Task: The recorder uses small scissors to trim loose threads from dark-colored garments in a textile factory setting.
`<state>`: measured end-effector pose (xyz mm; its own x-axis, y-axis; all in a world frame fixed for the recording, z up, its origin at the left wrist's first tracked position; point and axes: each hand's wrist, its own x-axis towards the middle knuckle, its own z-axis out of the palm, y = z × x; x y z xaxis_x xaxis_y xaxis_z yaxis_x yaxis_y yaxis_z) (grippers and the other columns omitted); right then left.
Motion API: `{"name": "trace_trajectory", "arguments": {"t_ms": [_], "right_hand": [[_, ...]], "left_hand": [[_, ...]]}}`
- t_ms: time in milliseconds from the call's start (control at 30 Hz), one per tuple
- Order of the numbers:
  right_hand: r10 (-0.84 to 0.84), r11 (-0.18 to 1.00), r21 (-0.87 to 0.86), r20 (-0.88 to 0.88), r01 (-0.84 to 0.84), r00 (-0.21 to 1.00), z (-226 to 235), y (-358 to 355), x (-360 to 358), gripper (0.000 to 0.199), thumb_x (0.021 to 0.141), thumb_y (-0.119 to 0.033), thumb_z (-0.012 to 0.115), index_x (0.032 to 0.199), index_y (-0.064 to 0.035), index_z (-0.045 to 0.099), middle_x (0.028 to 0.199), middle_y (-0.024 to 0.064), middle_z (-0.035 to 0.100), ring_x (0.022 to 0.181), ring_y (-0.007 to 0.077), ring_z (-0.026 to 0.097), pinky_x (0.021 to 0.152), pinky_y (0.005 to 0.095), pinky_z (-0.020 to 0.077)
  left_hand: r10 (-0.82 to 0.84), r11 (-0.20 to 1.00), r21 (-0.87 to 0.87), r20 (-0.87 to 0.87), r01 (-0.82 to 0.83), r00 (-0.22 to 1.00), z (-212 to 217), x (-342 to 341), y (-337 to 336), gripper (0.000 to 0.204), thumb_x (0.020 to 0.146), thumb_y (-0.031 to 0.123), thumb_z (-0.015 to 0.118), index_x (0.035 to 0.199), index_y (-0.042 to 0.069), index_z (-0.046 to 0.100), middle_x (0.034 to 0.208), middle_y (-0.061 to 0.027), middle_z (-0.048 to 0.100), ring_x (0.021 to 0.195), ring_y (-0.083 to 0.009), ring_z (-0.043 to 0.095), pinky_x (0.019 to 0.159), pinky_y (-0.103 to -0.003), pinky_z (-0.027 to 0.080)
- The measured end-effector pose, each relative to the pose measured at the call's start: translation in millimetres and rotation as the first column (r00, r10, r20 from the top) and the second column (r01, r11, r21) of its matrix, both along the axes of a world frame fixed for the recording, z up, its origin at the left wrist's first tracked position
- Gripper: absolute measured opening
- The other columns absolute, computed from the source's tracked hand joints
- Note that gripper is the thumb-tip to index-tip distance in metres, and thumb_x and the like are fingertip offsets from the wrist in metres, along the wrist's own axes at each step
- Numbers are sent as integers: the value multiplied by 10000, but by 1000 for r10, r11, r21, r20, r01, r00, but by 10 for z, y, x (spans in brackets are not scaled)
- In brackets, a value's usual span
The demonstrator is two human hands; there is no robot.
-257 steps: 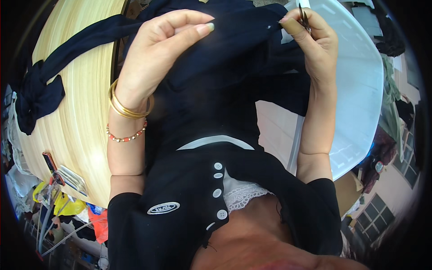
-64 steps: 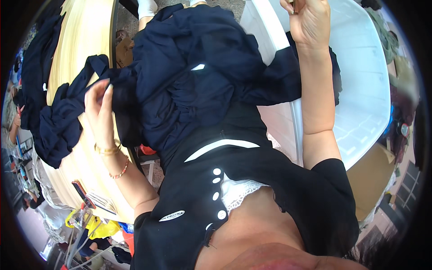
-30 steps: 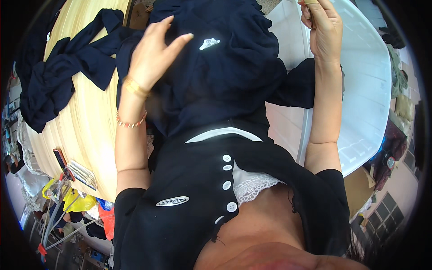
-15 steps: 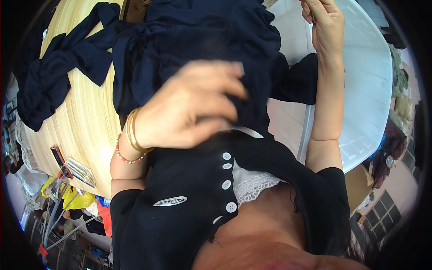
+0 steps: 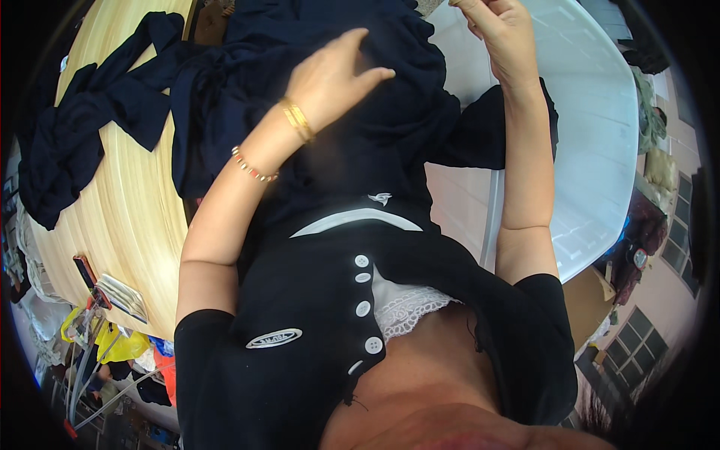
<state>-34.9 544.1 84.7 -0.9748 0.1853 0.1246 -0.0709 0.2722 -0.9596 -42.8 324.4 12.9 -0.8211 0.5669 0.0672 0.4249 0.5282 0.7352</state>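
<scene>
Dark navy cloth (image 5: 375, 135) lies heaped in front of me, its folds reaching toward the far edge of the picture. My left hand (image 5: 330, 82) is above this cloth, thumb and fingers spread, with nothing seen in it. Further right, my right hand (image 5: 506, 37) is raised near the upper edge, over the rim area of a white plastic tub (image 5: 592, 135). Its thumb and fingers are pinched together; what they hold, if anything, is too small and cut off to make out. A flap of navy cloth (image 5: 476, 135) passes beneath my right forearm onto the tub.
A light wood table (image 5: 142, 210) stands at my left, with more navy cloth (image 5: 64, 157) draped over it. Near its edge lie a red-and-black object (image 5: 86, 274) and a pale flat bundle (image 5: 122, 296). Yellow plastic bags (image 5: 124, 343) and thin metal poles (image 5: 97, 360) are below.
My left hand has moved away from my body, up over the heaped cloth, and its fingers have spread. My right hand has shifted a little left, still pinched.
</scene>
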Motion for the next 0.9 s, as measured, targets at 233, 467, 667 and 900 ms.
{"name": "trace_trajectory", "arguments": {"t_ms": [233,467,667,900], "right_hand": [[52,998,32,81,-55,995,-8,54,-13,284,898,-92,659,1146,43,623,964,35,662,866,85,601,779,221,477],[137,986,80,116,-147,984,-204,59,-51,373,879,-107,680,1181,86,580,969,63,656,850,118,607,748,235,486],[51,918,365,279,-155,959,-56,-24,-10,359,835,-143,703,1110,76,634,815,41,649,714,103,577,655,261,474],[-25,937,346,173,-37,985,-161,188,-68,387,835,-159,708,1126,82,629,921,111,688,823,137,622,736,274,496]], "left_hand": [[-251,942,200,-111,269,962,98,430,51,100,806,86,675,904,70,689,820,-83,615,732,-269,629,642,-338,501],[47,998,-5,-662,-67,748,49,-164,-188,429,769,300,727,1129,104,602,1058,-69,629,901,-261,606,754,-394,445],[54,983,-130,-467,-129,882,-28,-209,-402,203,821,233,693,920,56,695,847,-90,670,841,-279,633,758,-400,475],[-493,859,104,-91,501,865,885,636,-450,145,766,59,700,910,59,681,835,-68,608,711,-245,629,642,-312,510]]}}
